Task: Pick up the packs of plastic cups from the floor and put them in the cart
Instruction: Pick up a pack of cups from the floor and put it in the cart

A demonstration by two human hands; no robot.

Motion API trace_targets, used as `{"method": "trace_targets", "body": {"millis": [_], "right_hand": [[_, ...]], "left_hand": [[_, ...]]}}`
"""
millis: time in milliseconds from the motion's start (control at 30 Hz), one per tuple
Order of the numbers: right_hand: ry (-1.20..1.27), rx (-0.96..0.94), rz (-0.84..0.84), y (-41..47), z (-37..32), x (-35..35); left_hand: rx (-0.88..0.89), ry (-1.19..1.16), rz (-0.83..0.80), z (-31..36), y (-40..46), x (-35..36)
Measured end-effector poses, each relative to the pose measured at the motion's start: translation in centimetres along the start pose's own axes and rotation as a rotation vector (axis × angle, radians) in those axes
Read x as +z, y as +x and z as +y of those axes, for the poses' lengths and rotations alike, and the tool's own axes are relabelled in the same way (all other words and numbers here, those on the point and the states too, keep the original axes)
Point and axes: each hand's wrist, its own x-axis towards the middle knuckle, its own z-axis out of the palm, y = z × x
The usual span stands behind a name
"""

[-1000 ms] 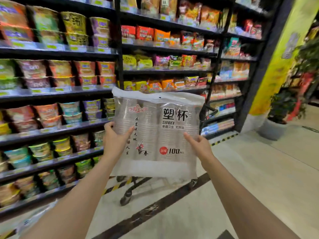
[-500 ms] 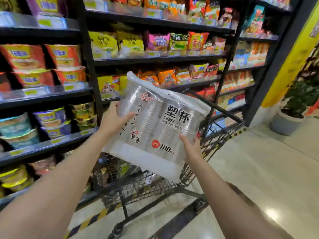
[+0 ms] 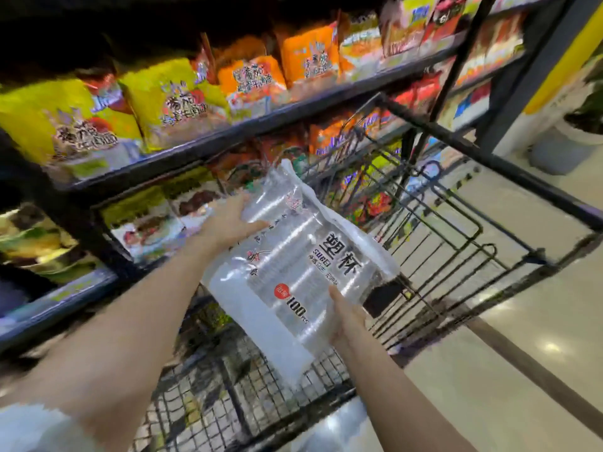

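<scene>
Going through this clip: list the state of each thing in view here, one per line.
Pack of plastic cups: sealed, tilted, held in the air above the cart basket.
Left hand: grips the pack's upper left edge.
Right hand: grips the pack's lower right edge.
Cart: wire basket open at the top, below the pack; contents too blurred to tell.
Shelves: stocked with food packets.

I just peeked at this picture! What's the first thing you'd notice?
The big clear pack of plastic cups in the middle, held tilted over the black wire cart by the left hand and the right hand. Behind it, on the left, shelves hold bright yellow and orange packets.
</scene>
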Motion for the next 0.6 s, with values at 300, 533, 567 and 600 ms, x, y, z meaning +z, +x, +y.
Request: {"method": "trace_targets", "body": {"millis": [300,533,567,600], "right_hand": [[-0.079,0.283,0.151,8.5,4.0,5.4],[-0.188,0.377,0.290,13.7,6.6,5.5],[-0.189,0.383,0.298,13.8,6.9,5.6],[-0.195,0.373,0.309,14.1,7.3,5.7]], "left_hand": [[0.059,0.130,-0.323,-6.7,10.3,11.1],[0.004,0.148,-0.443,-10.1,12.6,19.6],[0.009,0.152,-0.450,-10.3,12.9,20.5],[0.010,0.150,-0.451,-10.6,13.2,21.3]]}}
